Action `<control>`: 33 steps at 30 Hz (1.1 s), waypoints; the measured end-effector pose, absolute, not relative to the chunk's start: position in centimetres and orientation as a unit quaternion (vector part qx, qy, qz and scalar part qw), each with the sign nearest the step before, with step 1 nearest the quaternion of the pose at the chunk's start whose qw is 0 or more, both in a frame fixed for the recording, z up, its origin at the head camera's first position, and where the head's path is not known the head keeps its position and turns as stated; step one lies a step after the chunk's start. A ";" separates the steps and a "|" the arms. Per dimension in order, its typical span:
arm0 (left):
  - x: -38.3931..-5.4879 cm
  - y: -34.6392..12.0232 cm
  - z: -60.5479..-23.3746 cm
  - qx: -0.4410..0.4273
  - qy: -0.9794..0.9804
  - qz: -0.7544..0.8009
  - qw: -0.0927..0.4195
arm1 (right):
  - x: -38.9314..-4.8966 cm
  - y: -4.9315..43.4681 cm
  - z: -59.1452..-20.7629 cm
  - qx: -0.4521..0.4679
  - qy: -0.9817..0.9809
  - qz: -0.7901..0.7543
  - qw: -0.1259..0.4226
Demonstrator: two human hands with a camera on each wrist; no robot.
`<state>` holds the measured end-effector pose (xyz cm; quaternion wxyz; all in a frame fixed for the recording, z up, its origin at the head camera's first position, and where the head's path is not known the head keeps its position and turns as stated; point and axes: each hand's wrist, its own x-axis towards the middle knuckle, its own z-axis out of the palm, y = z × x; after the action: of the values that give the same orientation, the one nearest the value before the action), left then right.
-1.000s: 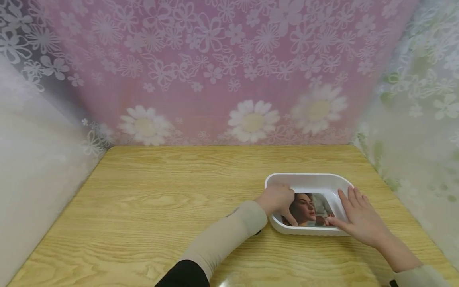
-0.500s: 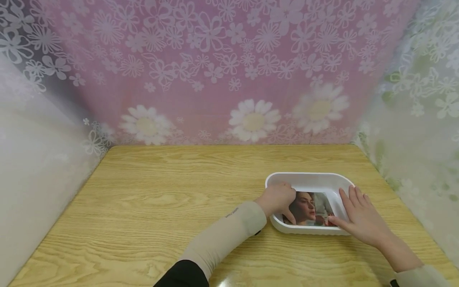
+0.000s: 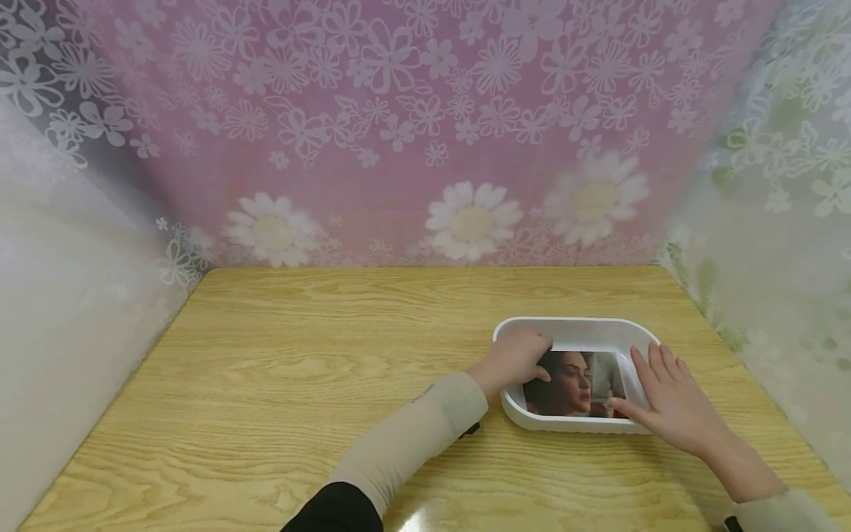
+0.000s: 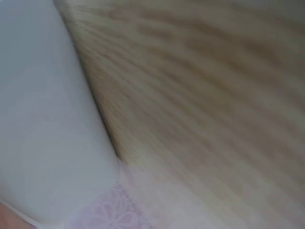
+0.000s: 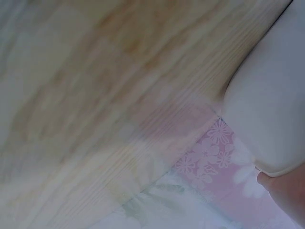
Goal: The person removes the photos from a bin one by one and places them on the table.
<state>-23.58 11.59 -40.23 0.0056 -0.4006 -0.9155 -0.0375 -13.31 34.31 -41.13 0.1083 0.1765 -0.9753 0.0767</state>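
If the right hand (image 3: 674, 403) pushes sideways, the printed photo (image 3: 575, 384) may slide or crease.
It lies in the white tray (image 3: 592, 336), four o'clock in head view. The right hand, at tray's three o'clock, has straight fingers, grasping nothing; whether the left hand (image 3: 515, 358), at nine, grasps, I cannot tell.

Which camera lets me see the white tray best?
The head view. It shows the white, rounded-rectangular, plastic-looking tray from above: its rim, its inside and the flat, rectangular colour picture lying there, though the left hand and right hand hide bits. The left wrist and right wrist views each show only part of its outer side.
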 end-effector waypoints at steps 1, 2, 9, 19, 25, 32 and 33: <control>-23.7 11.5 -40.2 -0.398 -0.915 -0.060 0.007 | -13.3 34.3 -41.1 0.175 -0.976 0.076 0.107; -23.8 11.5 -40.1 -0.395 -0.915 -0.085 0.009 | -13.2 34.3 -41.1 0.174 -0.976 0.076 0.106; -24.2 10.9 -39.8 -0.372 -0.896 -0.244 0.016 | -13.3 34.3 -40.8 0.171 -0.978 0.076 0.095; -24.3 10.1 -39.0 -0.266 -0.878 -0.398 -0.011 | -13.3 34.4 -40.9 0.169 -0.978 0.078 0.095; -24.7 7.9 -38.2 -0.206 -0.841 -0.500 -0.005 | -13.4 34.4 -40.8 0.167 -0.978 0.077 0.094; -24.8 4.4 -37.2 -0.116 -0.766 -0.630 -0.052 | -13.2 34.3 -40.9 0.171 -0.978 0.080 0.090; -24.9 3.9 -37.0 -0.105 -0.746 -0.654 -0.066 | -13.2 34.2 -40.9 0.172 -0.978 0.081 0.090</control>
<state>-24.86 3.87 -37.03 -0.0663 -0.1049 -0.7461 -0.6542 -13.20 34.25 -40.87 0.0900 0.1716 -0.9777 0.0805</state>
